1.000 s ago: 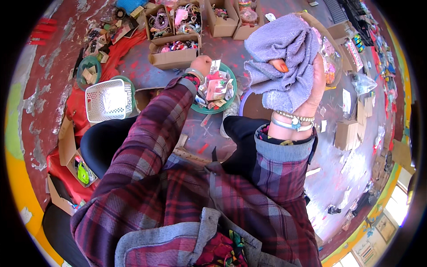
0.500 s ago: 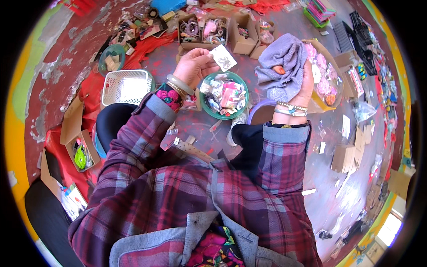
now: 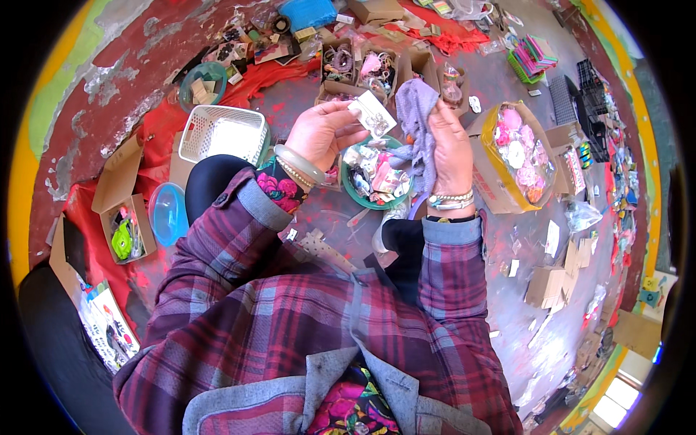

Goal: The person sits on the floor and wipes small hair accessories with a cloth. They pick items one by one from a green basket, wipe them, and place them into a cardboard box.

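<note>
Between the fingertips of my left hand (image 3: 324, 134) is a small white card (image 3: 373, 114) with shiny metallic jewellery on it; its exact kind is too small to tell. My right hand (image 3: 451, 156) grips a grey-purple cloth (image 3: 418, 119), which hangs down in folds close to the card's right side. Cloth and card look slightly apart. Below both hands stands a round green basin (image 3: 349, 190) filled with small packets and carded pieces. The cloth hides part of its right rim.
A white basket (image 3: 222, 138) stands left of my left hand, with a blue bowl (image 3: 168, 214) nearer me. To the right is a carton (image 3: 500, 190) of pink and white flower-like pieces. Open boxes (image 3: 339, 93) of accessories stand beyond. Flattened cardboard (image 3: 545, 286) lies at right.
My right hand has brought the cloth leftward, next to the card, and the cloth now hangs longer. My left hand still holds the card. The whole view has shifted somewhat.
</note>
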Demonstrator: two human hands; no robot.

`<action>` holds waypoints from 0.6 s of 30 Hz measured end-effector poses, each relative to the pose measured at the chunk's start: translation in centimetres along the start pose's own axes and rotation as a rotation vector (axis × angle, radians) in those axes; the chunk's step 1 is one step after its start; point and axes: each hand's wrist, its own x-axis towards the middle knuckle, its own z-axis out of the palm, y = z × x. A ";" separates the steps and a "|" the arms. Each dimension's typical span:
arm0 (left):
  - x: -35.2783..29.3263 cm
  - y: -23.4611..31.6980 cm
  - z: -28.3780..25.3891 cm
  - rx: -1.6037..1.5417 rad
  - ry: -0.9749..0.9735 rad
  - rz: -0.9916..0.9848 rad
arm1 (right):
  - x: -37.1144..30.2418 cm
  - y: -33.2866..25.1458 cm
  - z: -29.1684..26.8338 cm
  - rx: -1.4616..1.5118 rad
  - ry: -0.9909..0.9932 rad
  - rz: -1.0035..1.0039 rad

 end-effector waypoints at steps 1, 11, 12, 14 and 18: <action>-0.1 0.1 0.1 0.004 0.001 0.006 | -0.1 0.3 0.5 -0.112 0.000 -0.038; -0.7 0.5 -0.1 0.024 -0.042 0.008 | 0.2 3.7 3.1 -0.686 -0.048 -0.365; -0.9 0.6 0.0 0.017 -0.050 0.004 | 0.1 3.7 3.2 -0.658 -0.024 -0.369; -1.0 0.7 0.2 0.015 -0.067 -0.003 | 0.0 3.8 3.5 -0.603 0.016 -0.381; -1.2 0.8 0.3 0.038 -0.085 -0.014 | -0.1 3.5 4.0 -0.535 0.087 -0.372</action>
